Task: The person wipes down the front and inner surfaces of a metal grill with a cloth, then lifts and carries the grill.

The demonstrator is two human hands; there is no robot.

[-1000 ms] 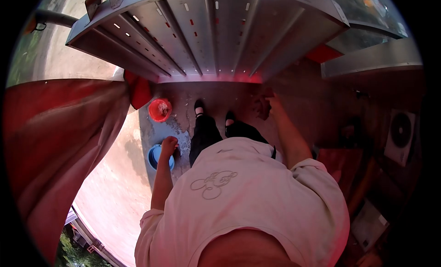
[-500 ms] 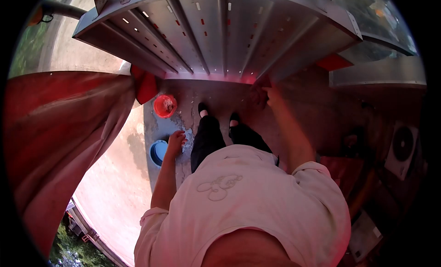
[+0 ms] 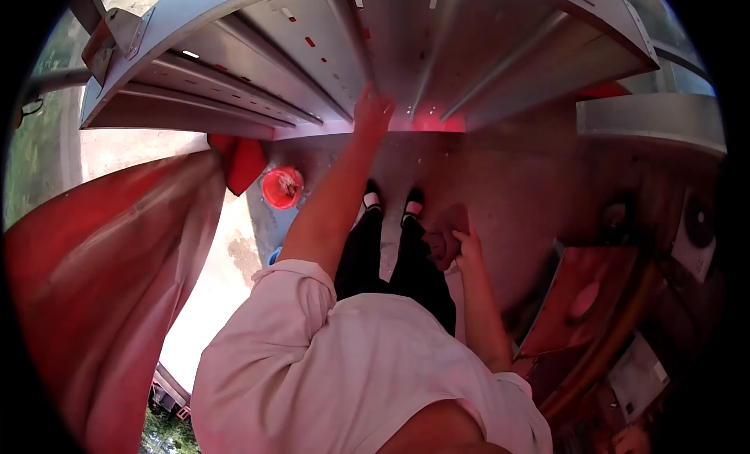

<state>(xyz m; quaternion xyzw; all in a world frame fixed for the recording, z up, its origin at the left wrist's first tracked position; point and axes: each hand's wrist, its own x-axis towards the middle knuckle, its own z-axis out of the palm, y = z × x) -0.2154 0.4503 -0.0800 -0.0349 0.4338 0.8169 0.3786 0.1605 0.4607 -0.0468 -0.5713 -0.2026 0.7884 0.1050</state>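
Note:
My left hand reaches forward to the large ribbed metal panel with rows of slots. It overlaps one of the panel's ribs near the lower edge; its fingers are blurred, so I cannot tell if they grip anything. A crumpled dark reddish cloth hangs in my right hand, whose fingers are closed on its edge. That hand is low, beside my right thigh and away from the panel.
A red bucket with something pale inside stands on the floor to the left. The blue basin is mostly hidden behind my left arm. A red tarp hangs at the left. A reddish, flat-sided box stands at the right.
My left hand has moved from above the blue basin up to the metal panel. My right hand has drawn back from the panel's lower edge toward my body with the cloth.

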